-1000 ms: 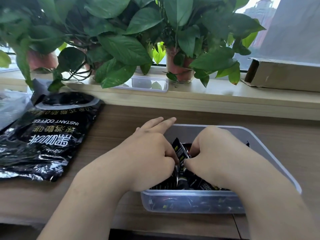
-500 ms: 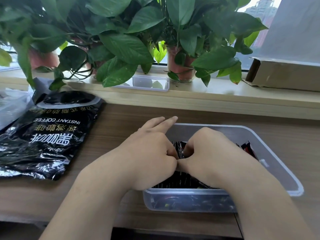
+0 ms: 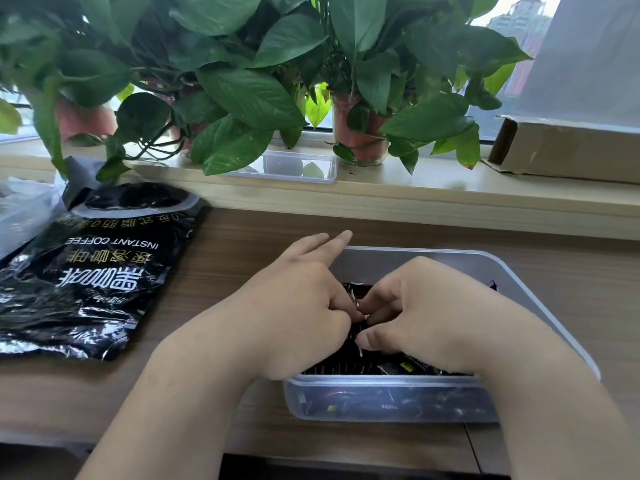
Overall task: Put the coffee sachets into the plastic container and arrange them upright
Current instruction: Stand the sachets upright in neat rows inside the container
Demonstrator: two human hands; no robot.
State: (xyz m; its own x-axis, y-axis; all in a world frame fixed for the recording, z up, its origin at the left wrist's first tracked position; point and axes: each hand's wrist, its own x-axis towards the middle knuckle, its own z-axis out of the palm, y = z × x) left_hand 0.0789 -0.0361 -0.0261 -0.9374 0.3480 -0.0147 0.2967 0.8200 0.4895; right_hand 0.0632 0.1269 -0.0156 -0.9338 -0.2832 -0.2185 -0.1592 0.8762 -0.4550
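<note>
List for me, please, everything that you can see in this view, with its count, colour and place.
plastic container: one, clear, on the table in front
coffee sachets: many, black, inside the plastic container
instant coffee bag: one, black, flat on the table at left
plastic bag: one, translucent, far left edge
potted plants: several, green leaves, reddish pots, on the windowsill
shallow tray: one, clear, on the windowsill under the leaves
cardboard box: one, brown, right on the windowsill
table: one, brown wood
windowsill: one, pale
left hand: pinches coffee sachets in the container
right hand: grips coffee sachets beside it
</note>
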